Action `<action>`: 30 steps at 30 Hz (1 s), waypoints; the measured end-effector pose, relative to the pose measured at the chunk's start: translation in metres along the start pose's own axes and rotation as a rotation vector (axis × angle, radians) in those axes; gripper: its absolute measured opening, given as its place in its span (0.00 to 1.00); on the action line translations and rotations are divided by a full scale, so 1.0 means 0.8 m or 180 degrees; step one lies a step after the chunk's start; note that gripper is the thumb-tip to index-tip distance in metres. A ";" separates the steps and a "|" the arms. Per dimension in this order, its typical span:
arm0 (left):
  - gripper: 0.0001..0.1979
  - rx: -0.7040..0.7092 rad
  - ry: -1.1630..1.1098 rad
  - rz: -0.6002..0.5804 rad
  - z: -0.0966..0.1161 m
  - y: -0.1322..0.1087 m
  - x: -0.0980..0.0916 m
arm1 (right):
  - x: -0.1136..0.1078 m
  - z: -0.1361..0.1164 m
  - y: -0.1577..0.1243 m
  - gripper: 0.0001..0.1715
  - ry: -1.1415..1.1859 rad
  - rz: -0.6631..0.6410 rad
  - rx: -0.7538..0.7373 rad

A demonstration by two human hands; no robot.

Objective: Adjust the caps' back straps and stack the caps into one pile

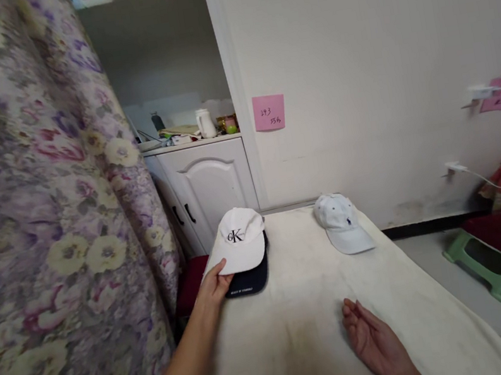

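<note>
My left hand (216,283) pinches the left edge of the brim of a white baseball cap (246,252) with black "CK" lettering. Under that cap shows the brim of a dark navy cap (251,282) with small white writing; its crown is mostly hidden. A pale blue cap (334,215) with a small dark emblem sits farther right, brim toward me. My right hand (371,337) is above the near part of the table, palm turned up and fingers loosely curled together, with nothing in it. It is apart from all the caps.
A cream cloth covers the table (307,293). A floral curtain (53,214) hangs close at the left. Behind stand a white cabinet (213,181) and the wall with a pink note (269,112). A green stool (488,263) is at the right.
</note>
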State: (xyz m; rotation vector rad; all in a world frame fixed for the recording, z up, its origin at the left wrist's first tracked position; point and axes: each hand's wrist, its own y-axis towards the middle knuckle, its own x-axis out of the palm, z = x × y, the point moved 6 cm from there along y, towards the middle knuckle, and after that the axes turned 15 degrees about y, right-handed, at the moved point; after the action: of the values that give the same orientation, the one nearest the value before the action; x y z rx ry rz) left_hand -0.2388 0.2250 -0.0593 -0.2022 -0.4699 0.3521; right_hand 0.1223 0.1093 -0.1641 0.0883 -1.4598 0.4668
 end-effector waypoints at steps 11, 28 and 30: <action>0.20 -0.0243 0.0487 0.0480 -0.022 -0.020 -0.041 | -0.001 0.000 -0.001 0.09 -0.0069 0.0002 -0.0087; 0.06 -0.0599 0.1308 0.0678 -0.039 -0.038 -0.050 | -0.005 0.000 -0.001 0.07 -0.0036 0.0063 -0.0119; 0.07 -0.0610 0.1383 0.0697 -0.037 -0.039 -0.048 | -0.006 0.000 0.000 0.07 -0.0068 0.0069 -0.0144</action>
State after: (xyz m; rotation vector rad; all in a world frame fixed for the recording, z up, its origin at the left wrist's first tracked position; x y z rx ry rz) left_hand -0.2477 0.1790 -0.0926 -0.5069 -0.0500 0.4634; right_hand 0.1224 0.1081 -0.1691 0.0415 -1.4927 0.4515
